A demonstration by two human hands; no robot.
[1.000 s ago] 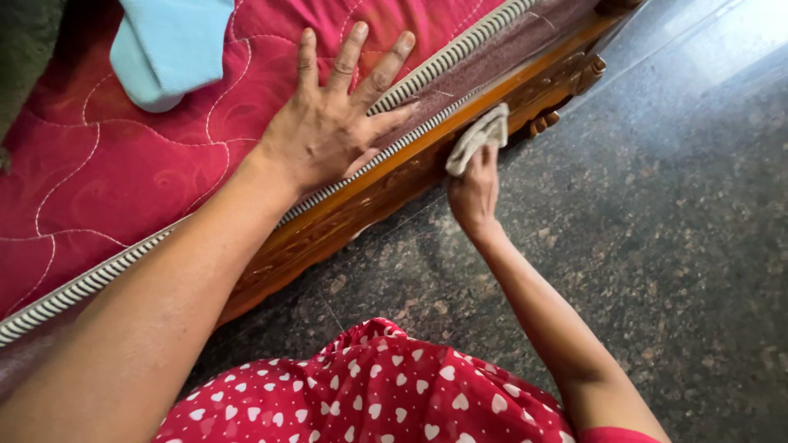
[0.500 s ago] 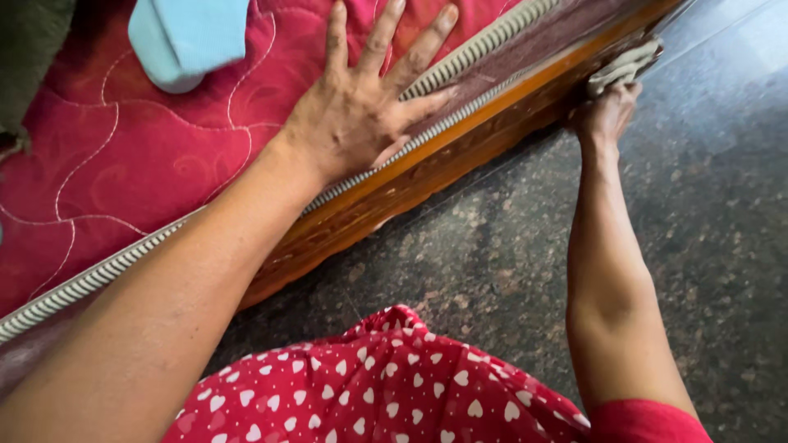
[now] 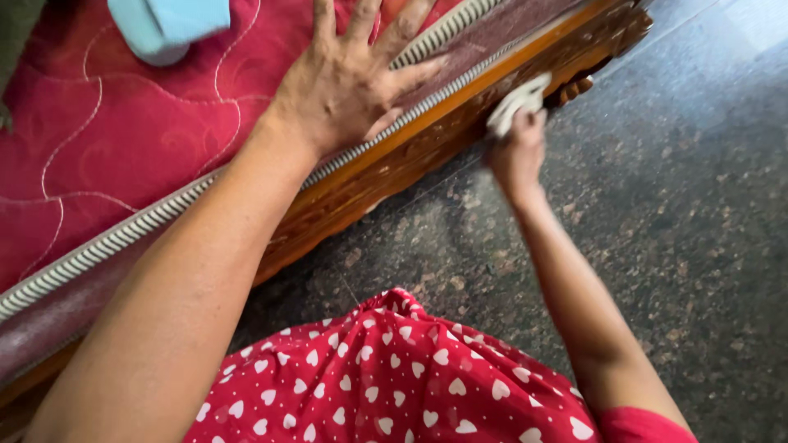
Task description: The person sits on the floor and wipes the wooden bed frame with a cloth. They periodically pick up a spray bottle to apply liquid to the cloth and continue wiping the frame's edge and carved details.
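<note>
My left hand (image 3: 349,82) lies flat with fingers spread on a red quilted mattress (image 3: 98,148), near its striped piped edge (image 3: 139,226). My right hand (image 3: 517,152) grips a small pale cloth (image 3: 515,102) and presses it against the carved wooden bed frame (image 3: 410,156), below the frame's orange top rail. The cloth is bunched above my knuckles.
A light blue pillow (image 3: 168,25) lies on the mattress at the top left. Dark speckled stone floor (image 3: 673,205) runs to the right of the bed. My red dress with white hearts (image 3: 394,377) fills the bottom of the view.
My right hand with the cloth went along the frame toward its far right corner, then came back left and lower. My left hand stayed flat on the mattress.
</note>
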